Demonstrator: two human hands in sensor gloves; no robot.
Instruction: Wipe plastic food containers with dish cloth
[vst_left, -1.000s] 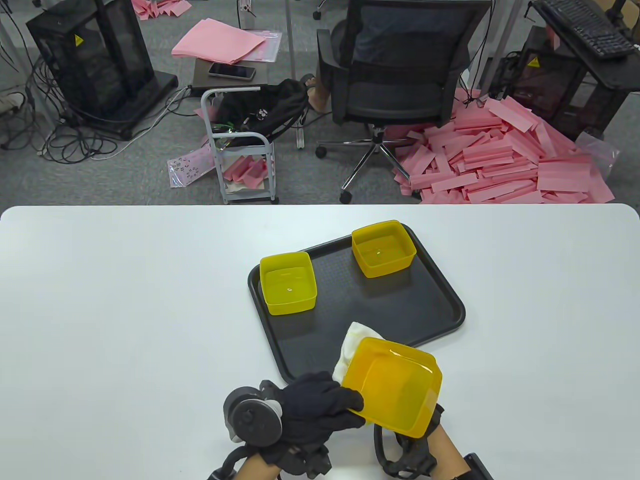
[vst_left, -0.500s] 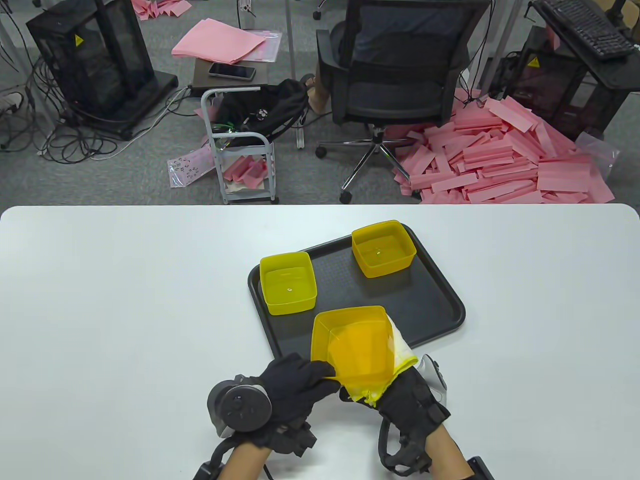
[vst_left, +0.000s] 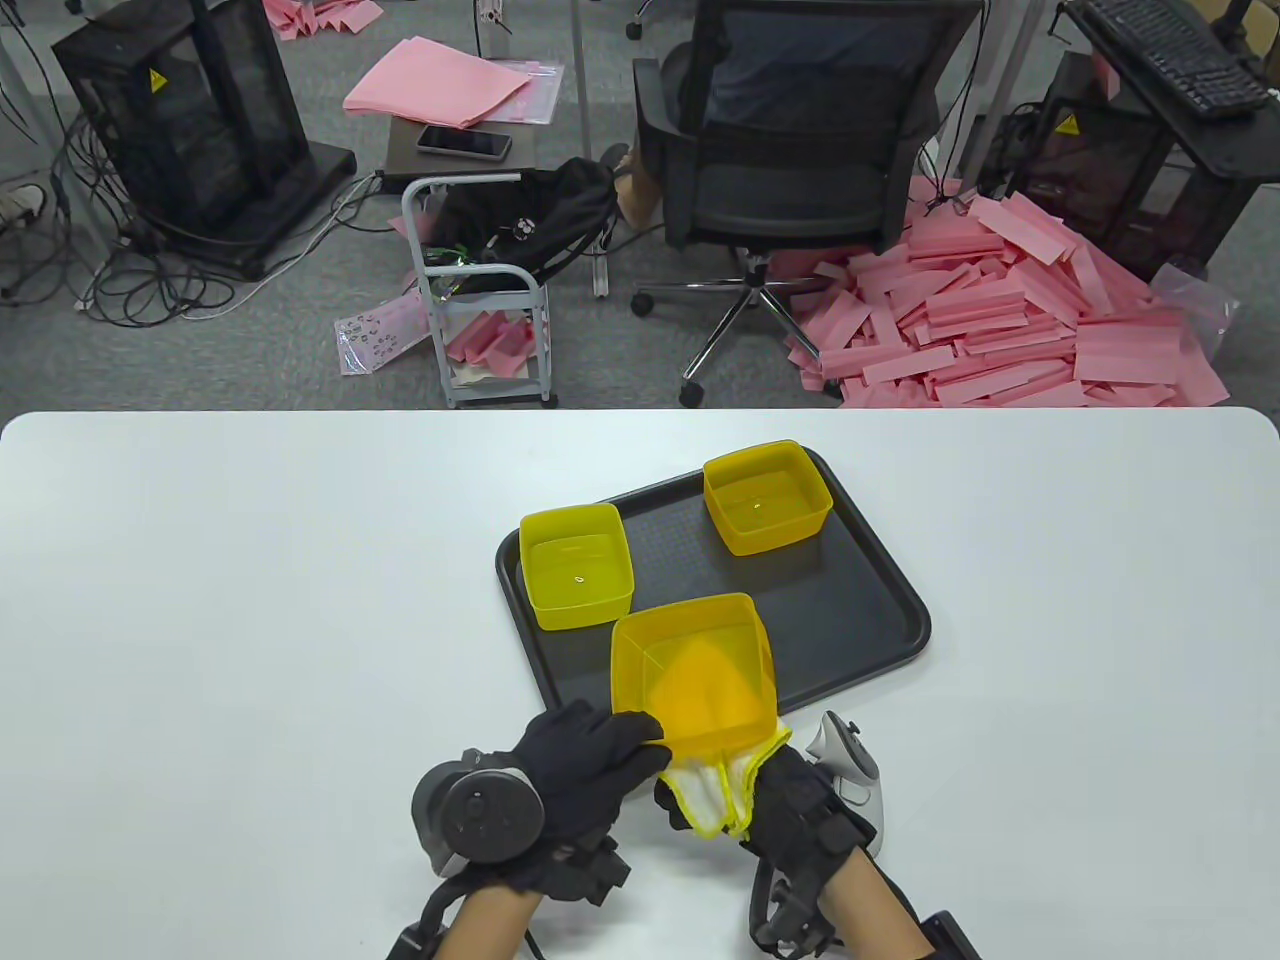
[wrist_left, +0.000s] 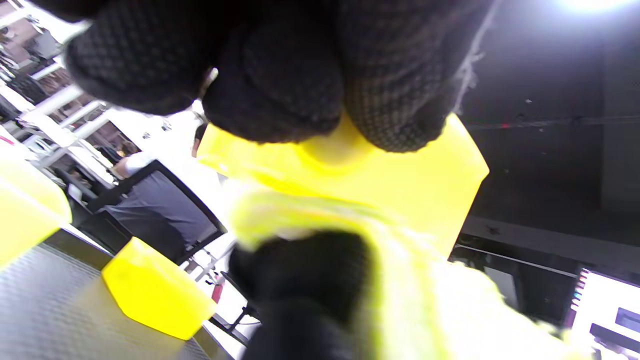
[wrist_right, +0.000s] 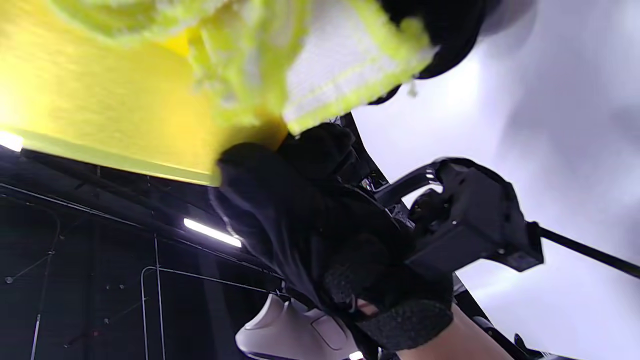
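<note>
Both my hands are on one yellow container (vst_left: 690, 665): left hand (vst_left: 585, 765) fingers (wrist_left: 272, 87) grip its near rim, right hand (vst_left: 800, 810) presses the dish cloth (vst_left: 712, 795) beneath it.

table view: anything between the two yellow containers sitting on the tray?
Nothing. In the table view, only bare black tray separates the left container from the far container.

A tray (vst_left: 880, 640) is set on the table (vst_left: 250, 620). Two containers (vst_left: 575, 565) (vst_left: 767, 497) are placed on its far half, left and right. A third container (vst_left: 695, 665) is held above its near edge, with a dish cloth (vst_left: 715, 795) beneath.
</note>
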